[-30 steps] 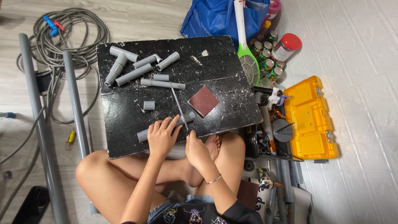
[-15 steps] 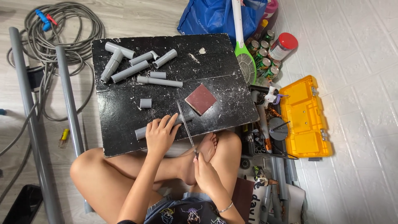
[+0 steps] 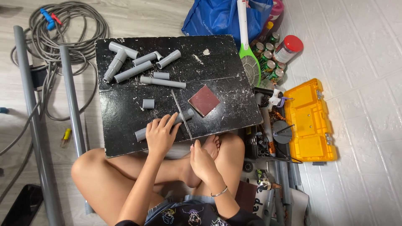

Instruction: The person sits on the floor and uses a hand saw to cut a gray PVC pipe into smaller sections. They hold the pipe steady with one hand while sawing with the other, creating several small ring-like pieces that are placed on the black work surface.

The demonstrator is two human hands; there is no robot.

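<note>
Sitting cross-legged on the floor, the person keeps the work just in front of the knees, where both arms can bear down on it. The right hand (image 3: 202, 161) is closed in a fist around the handle end of a thin metal saw blade (image 3: 181, 115), which slants up and away across the short grey plastic pipe (image 3: 164, 125); gripping it low lets the blade run square over the pipe. The left hand (image 3: 161, 134) lies palm-down with fingers curled over that pipe, pressing it flat against the scuffed black board (image 3: 125, 121) so it cannot roll under the blade. The pipe lies near the board's front edge, close to the body, its left end sticking out past the hand.

Just beyond the blade, a square of reddish-brown sandpaper (image 3: 204, 100) rests within easy reach, and a small grey pipe offcut (image 3: 148, 104) sits to the left of it. Farther back, a cluster of cut grey pipe lengths and fittings (image 3: 138, 67) is gathered at the far left of the board, out of the way of the cutting. To the right stands an open yellow plastic toolbox (image 3: 310, 121). Long grey pipes (image 3: 72, 96) lie on the floor to the left, beside a coiled grey hose (image 3: 63, 25).
</note>
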